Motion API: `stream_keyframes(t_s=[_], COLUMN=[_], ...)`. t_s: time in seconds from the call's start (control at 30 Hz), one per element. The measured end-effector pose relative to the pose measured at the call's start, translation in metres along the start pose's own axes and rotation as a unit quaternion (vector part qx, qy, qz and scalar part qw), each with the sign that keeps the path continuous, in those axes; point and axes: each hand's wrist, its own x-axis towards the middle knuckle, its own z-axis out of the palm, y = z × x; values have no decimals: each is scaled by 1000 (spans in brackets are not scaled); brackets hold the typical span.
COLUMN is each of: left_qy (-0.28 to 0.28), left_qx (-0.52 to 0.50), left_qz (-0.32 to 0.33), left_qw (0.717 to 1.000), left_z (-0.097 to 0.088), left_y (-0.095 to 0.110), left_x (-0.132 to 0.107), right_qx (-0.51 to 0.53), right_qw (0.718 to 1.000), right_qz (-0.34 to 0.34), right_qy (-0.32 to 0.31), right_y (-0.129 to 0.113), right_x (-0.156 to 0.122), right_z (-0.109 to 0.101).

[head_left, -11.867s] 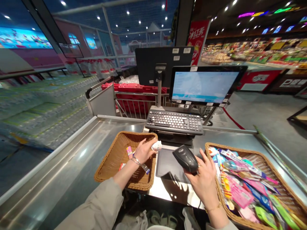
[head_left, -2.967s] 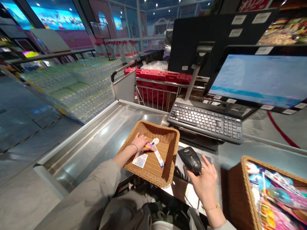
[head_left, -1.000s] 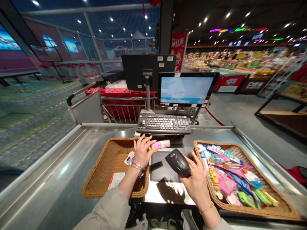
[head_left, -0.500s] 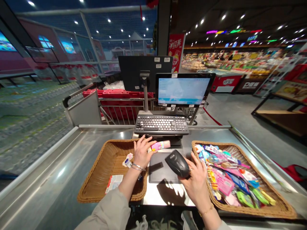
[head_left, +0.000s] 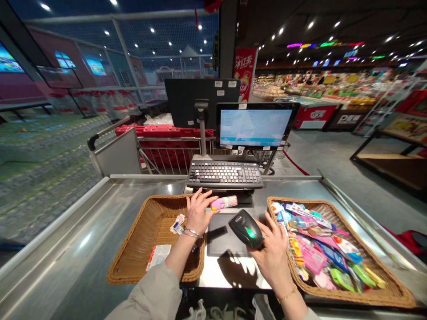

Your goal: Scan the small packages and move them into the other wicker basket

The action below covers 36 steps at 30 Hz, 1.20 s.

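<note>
My left hand [head_left: 199, 212] pinches a small pink pack [head_left: 224, 203] with a pale, striped right end, holding it just in front of the keyboard. My right hand [head_left: 271, 249] is wrapped round a black handheld barcode scanner [head_left: 245, 229], whose green light glows on top. The scanner's head points toward the pink pack, a short gap apart. Under my left forearm lies a wicker basket [head_left: 128, 240] with a few small packaged items in it. Right of my right hand, a second wicker basket [head_left: 376, 298] holds several colourful packaged goods.
A black keyboard [head_left: 225, 174] stands behind my hands, below a lit monitor [head_left: 255, 126] and a dark screen back [head_left: 187, 100]. The metal counter [head_left: 83, 222] has raised edges. A shopping trolley [head_left: 167, 153] stands beyond it.
The green light on the barcode scanner has come on. Both hands stay nearly where they were, with the same things in them.
</note>
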Motion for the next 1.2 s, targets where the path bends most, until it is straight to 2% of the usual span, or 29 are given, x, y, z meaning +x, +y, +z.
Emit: stream_keyframes(t_s=[0.3,0.5,0.93,1.2], left_qy=[0,-19,-23,-23], left_qx=[-3,-13,-14,-17], left_qz=[26,35,56,63], left_qw=[1000,999,998,998], left_z=[4,9,12,16], left_y=[13,28,53,66], left_x=[10,17,20,22], right_qx=[-14,-39,-64,-70], right_qw=[999,997,989,986], right_qz=[34,47,67,75], right_qy=[10,49,113,130], right_y=[11,22,39,52], right_x=[-5,-13,-16,-18], right_z=[-7,-15,-25,-35])
